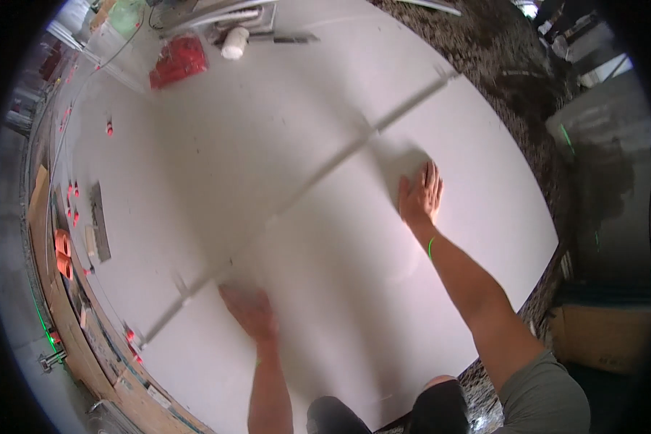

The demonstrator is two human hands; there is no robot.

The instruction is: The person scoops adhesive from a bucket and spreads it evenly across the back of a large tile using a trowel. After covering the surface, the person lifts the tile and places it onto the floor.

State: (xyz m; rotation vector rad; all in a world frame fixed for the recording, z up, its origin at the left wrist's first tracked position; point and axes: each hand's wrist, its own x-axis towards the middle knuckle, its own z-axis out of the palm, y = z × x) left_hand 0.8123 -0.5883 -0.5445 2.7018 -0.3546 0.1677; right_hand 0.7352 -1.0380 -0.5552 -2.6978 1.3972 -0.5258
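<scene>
Both my hands are on a large pale floor tile [340, 289], close to the gap [325, 172] that parts it from a second pale tile [246, 137]. My right hand [422, 195] lies flat on the near tile, fingers stretched out, holding nothing. Closer to me and to the left, my left hand [252, 311] is blurred by motion. It looks flat and spread against the same tile, just short of the gap, with nothing visible in it. Small spacer pieces seem to sit in the gap, too faint to tell apart.
Red tile-levelling pieces [74, 202], a flat trowel-like tool [100, 220] and orange suction-cup-like pieces [64, 253] line the left. A red bag [179, 61] and a white roll [235, 43] lie far off. Rough dark mortar [499, 79] borders the right, by a cardboard box [600, 336].
</scene>
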